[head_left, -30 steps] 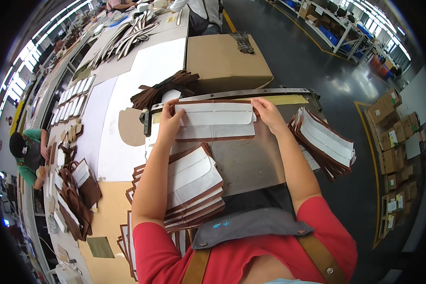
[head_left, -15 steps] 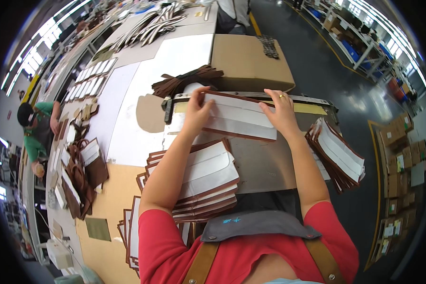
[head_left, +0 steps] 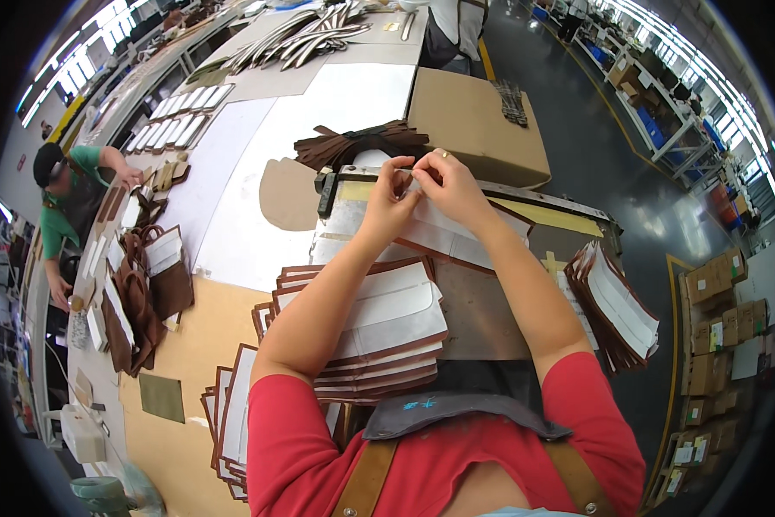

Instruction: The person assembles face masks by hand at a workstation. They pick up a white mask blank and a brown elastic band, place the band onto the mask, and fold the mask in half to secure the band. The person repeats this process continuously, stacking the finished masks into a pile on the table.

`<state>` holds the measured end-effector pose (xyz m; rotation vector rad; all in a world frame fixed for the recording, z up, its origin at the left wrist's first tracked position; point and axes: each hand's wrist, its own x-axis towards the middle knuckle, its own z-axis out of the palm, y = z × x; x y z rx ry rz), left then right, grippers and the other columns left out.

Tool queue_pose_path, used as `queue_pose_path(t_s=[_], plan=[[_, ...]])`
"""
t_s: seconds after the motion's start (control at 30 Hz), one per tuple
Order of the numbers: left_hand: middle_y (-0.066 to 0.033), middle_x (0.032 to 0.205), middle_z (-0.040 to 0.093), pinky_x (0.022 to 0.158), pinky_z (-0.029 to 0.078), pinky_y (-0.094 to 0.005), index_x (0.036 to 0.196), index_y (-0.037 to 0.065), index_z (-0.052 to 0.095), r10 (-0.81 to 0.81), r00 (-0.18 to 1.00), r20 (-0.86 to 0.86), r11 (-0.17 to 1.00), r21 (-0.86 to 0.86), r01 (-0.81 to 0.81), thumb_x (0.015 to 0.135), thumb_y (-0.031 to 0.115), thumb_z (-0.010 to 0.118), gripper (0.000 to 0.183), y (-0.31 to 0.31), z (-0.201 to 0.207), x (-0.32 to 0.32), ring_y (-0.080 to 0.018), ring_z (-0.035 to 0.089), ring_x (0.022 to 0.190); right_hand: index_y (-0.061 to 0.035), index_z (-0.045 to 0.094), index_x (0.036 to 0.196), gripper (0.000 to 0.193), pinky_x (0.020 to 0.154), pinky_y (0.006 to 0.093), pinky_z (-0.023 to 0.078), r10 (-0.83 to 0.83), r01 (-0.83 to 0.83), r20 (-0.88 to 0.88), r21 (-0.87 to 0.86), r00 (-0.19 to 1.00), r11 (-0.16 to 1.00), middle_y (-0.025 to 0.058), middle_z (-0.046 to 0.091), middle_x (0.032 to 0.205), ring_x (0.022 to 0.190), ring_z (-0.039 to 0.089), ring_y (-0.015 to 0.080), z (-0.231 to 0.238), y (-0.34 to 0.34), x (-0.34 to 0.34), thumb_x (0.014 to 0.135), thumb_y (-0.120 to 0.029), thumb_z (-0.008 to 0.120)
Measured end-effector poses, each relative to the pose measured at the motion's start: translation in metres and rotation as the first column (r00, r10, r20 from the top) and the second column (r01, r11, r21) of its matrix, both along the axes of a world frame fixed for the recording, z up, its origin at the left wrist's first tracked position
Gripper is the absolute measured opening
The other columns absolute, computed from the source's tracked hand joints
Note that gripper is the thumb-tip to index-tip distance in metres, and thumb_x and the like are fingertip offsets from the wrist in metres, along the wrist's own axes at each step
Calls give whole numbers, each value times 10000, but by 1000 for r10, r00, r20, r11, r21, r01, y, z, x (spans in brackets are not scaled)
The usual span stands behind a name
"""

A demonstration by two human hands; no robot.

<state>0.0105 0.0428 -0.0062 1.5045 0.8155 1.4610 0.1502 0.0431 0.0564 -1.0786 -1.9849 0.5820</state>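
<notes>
At the machine's far edge, both hands, left (head_left: 391, 195) and right (head_left: 446, 185), pinch one panel (head_left: 439, 233) at its top rim, fingers closed on it. Looks like aligning; next needs a steady feed. Stack (head_left: 379, 327) crowds near side, surface (head_left: 482, 310) free beside it.

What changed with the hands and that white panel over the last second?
Both hands came together from the panel's two ends: the left hand and right hand now pinch the far edge of the white brown-edged panel at its middle, fingertips nearly touching. The panel remains on the machine bed. The stack of panels at the left stayed put.
</notes>
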Motion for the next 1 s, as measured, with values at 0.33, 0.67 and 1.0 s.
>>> queue_pose_path(t_s=[0.33, 0.67, 1.0], plan=[[-127, 1191, 503, 907, 336, -387, 1284, 58, 420, 486, 838, -250, 804, 504, -316, 805, 116, 655, 537, -9, 24, 1, -259, 470, 1083, -1, 553, 901, 119, 676, 270, 461, -153, 163, -329, 2, 932, 987, 52, 565, 828, 776, 561, 120, 14, 9, 43, 861, -111, 577], [-72, 1251, 517, 984, 269, -451, 1226, 117, 509, 371, 347, -861, 925, 377, -52, 902, 241, 503, 347, -38, 27, 10, -316, 476, 1148, 1, 438, 1055, 243, 732, 363, 580, -483, 56, -674, -550, 559, 833, 82, 517, 973, 867, 612, 207, -32, -57, 108, 866, -89, 560], [-126, 1419, 376, 1084, 215, -488, 1300, 123, 463, 218, 213, -953, 963, 245, 110, 947, 290, 417, 394, -19, -9, -6, -343, 312, 1324, -36, 622, 896, 227, 715, 339, 483, -332, 321, 256, 84, 908, 943, 89, 638, 908, 799, 604, 236, -43, -53, 128, 882, -257, 572]])
